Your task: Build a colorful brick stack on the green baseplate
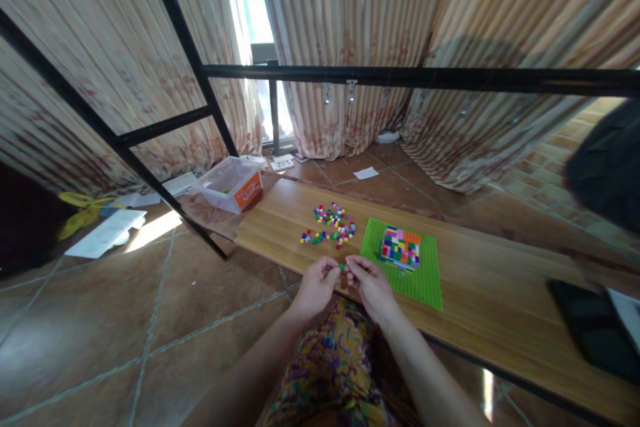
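Close to the front edge of the bench, my left hand (319, 282) pinches a small green toy brick (342, 266) between thumb and finger. My right hand (371, 281) meets it from the other side, its fingertips closed on the same brick. Just beyond them, loose coloured bricks (333, 216) lie scattered in two rough clusters. Right of my hands is a bright green baseplate (429, 280), which bears a low block built of many-coloured bricks (400, 247). Its top is a patchwork of orange, white, red, green and other colours.
The wooden bench (480, 293) runs left to right before me. At its left end stands a clear plastic tub (223, 183) with an orange label; a dark flat object (595, 327) lies at the right. Black metal bars (400, 75) cross in front of patterned curtains (345, 20).
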Available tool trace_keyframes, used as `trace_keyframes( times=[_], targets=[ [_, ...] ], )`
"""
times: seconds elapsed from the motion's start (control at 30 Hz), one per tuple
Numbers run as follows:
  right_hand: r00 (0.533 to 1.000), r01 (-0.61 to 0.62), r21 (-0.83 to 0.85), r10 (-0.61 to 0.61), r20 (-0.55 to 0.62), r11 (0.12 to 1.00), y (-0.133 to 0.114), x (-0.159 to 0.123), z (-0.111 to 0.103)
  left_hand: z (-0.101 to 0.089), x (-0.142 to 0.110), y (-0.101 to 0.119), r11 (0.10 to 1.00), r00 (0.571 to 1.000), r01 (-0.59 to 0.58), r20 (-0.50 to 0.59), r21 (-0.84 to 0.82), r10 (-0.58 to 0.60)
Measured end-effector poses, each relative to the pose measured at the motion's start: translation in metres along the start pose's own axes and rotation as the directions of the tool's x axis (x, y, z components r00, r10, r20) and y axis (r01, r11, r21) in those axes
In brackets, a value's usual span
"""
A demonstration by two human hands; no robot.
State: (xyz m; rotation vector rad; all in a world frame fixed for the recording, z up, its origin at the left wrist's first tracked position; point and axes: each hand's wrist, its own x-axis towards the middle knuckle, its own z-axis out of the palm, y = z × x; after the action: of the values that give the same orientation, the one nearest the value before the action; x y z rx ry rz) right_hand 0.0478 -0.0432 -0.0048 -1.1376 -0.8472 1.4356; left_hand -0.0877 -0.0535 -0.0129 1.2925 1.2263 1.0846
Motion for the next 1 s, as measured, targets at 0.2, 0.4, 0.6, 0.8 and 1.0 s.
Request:
trace_keyframes(
  times=[0.2,0.4,0.6,0.8,1.0],
  targets=[
    [0.949,0.263,-0.764,-0.3,0.095,0.589,0.002,0.05,0.001,-0.016,0.023,-0.01,0.932,0.99,-0.057,-0.103,0.357,0.1],
    [0.928,0.303,-0.842,-0.34,0.154,0.447,0.004,0.048,0.002,-0.017,0.035,-0.012,0.838,0.982,-0.108,-0.074,0.535,0.174],
    [0.965,0.261,-0.573,-0.208,0.158,0.777,0.009,0.029,0.004,-0.011,0.03,-0.008,0.903,0.989,-0.104,-0.053,0.417,0.139],
    [0.995,0.019,-0.272,0.01,0.103,0.962,0.015,0.032,0.008,-0.014,0.027,-0.002,0.965,0.994,-0.099,-0.011,0.242,0.104],
    [0.967,0.249,-0.622,-0.23,0.112,0.743,0.013,0.047,0.003,-0.014,0.031,-0.006,0.968,0.991,-0.039,-0.114,0.246,0.069]
  ],
)
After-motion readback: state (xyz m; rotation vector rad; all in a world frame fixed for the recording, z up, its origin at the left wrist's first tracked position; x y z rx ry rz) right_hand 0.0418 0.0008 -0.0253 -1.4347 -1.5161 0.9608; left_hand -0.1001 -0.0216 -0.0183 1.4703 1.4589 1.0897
